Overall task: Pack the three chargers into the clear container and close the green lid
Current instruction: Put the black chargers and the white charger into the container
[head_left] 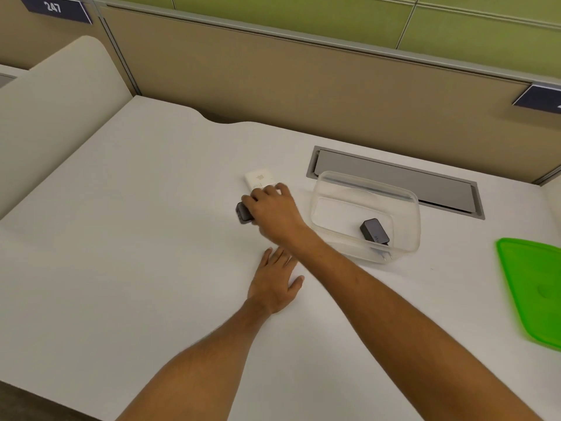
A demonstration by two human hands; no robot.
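A clear container [409, 205] stands on the white desk with one dark grey charger [375, 230] lying inside it. Left of the container, my right hand [273, 211] closes over a second dark charger [243, 212] that rests on the desk. A white charger [259, 179] lies just beyond that hand, partly covered by the fingertips. My left hand [276, 284] lies flat on the desk, fingers spread, holding nothing. The green lid [534, 293] lies at the right edge of the view, apart from the container.
A grey cable hatch [394, 180] is sunk into the desk [121, 238] right behind the container. A tan partition wall [303, 86] runs along the back of the desk. A cream panel [54, 95] rises at the left.
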